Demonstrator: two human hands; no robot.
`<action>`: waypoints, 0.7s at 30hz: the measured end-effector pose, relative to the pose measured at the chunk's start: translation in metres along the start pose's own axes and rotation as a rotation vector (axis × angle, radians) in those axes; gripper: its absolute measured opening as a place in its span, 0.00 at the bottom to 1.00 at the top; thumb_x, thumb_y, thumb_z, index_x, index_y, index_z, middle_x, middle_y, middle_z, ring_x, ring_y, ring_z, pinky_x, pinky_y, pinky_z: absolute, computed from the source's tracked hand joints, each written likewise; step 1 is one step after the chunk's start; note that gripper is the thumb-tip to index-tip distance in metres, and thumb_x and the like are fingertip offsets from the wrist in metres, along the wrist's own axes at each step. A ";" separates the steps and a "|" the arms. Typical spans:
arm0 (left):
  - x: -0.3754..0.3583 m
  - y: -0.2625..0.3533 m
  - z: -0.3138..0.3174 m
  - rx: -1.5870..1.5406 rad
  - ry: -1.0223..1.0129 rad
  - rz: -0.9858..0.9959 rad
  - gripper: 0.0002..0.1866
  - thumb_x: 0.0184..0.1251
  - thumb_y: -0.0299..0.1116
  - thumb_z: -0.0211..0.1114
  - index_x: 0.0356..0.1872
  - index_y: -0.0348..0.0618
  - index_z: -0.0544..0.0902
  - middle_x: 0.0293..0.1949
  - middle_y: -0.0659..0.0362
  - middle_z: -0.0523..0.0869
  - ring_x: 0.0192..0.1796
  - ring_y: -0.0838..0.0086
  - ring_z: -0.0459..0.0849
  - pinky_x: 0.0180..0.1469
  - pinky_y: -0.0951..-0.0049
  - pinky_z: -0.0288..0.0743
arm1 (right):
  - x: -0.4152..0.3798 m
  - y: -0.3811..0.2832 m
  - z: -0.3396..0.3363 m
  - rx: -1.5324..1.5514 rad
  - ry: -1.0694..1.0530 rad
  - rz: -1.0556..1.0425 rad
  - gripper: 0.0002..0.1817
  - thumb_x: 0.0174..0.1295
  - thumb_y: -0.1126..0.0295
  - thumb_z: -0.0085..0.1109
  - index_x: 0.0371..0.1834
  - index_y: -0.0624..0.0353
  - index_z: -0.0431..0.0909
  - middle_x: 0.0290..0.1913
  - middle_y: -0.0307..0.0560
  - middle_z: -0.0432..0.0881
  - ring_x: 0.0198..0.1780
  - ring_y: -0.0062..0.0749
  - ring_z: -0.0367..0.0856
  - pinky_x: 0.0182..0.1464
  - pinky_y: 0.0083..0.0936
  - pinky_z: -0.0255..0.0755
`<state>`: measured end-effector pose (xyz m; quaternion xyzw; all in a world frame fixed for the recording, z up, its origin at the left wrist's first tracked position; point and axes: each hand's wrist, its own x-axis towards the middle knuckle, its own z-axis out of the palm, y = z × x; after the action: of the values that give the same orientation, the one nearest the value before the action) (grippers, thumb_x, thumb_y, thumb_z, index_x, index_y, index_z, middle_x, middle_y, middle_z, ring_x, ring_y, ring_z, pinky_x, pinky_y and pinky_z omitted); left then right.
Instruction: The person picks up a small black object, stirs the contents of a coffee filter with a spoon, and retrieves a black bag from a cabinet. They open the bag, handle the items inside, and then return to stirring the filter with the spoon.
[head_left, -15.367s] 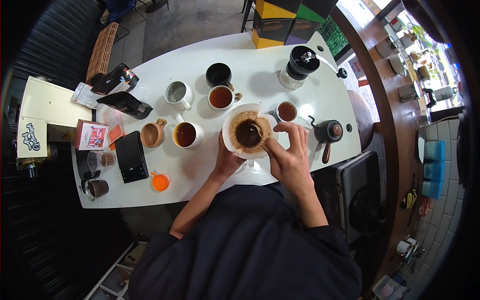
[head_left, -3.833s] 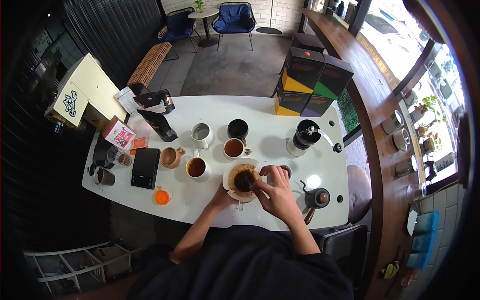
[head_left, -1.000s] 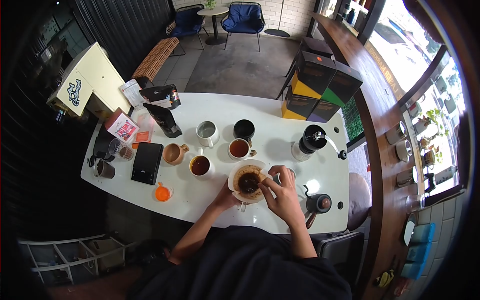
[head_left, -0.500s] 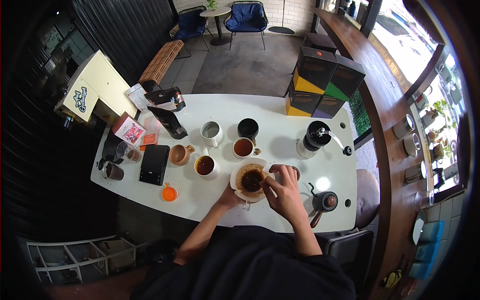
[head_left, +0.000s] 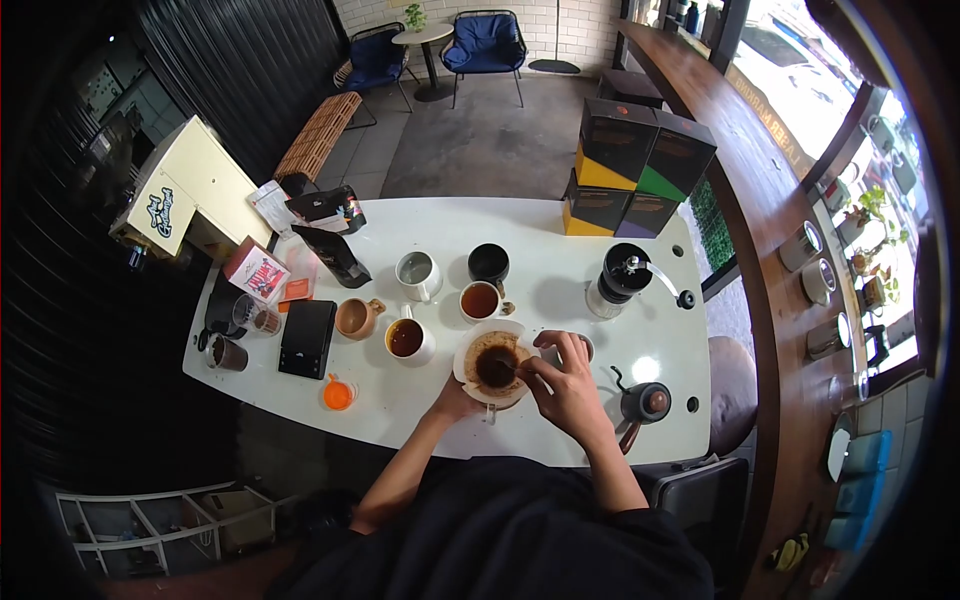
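A coffee dripper (head_left: 496, 402) with a paper filter (head_left: 472, 352) holds wet brown grounds and dark liquid. My left hand (head_left: 457, 400) is closed around its left side, most of the fingers hidden beneath it. A clear handle sticks out below. Over the right rim, my right hand (head_left: 566, 385) pinches what looks like a thin stirrer (head_left: 511, 368), its tip in the dark liquid. Behind the right fingers a cup (head_left: 588, 346) is partly covered. Just beyond the dripper are a white mug of reddish-brown liquid (head_left: 480, 300) and a white mug of amber liquid (head_left: 405, 338).
Nearby on the white table (head_left: 640, 330) are a black cup (head_left: 489, 262), white mug (head_left: 417, 275), brown cup (head_left: 355, 318), black scale (head_left: 307, 338) and orange item (head_left: 339, 393). A hand grinder (head_left: 622, 280), kettle (head_left: 645, 402) and stacked boxes (head_left: 640, 165) stand right.
The whole view has shifted slightly. My right fingers remain pinched over the dripper, with the dark liquid's surface looking a little different. My left hand keeps its hold.
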<state>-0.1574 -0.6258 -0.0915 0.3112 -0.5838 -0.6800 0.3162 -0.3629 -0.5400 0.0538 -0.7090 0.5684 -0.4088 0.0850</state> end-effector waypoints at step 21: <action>0.005 -0.001 -0.002 0.184 -0.030 0.038 0.45 0.54 0.32 0.86 0.73 0.44 0.72 0.69 0.58 0.82 0.69 0.69 0.82 0.72 0.64 0.78 | 0.002 -0.008 -0.002 -0.046 0.024 -0.025 0.07 0.61 0.69 0.75 0.40 0.54 0.88 0.49 0.48 0.76 0.55 0.47 0.76 0.61 0.44 0.65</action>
<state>-0.1585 -0.6309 -0.0936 0.3176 -0.6541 -0.6221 0.2903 -0.3583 -0.5387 0.0609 -0.7128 0.5696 -0.4052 0.0568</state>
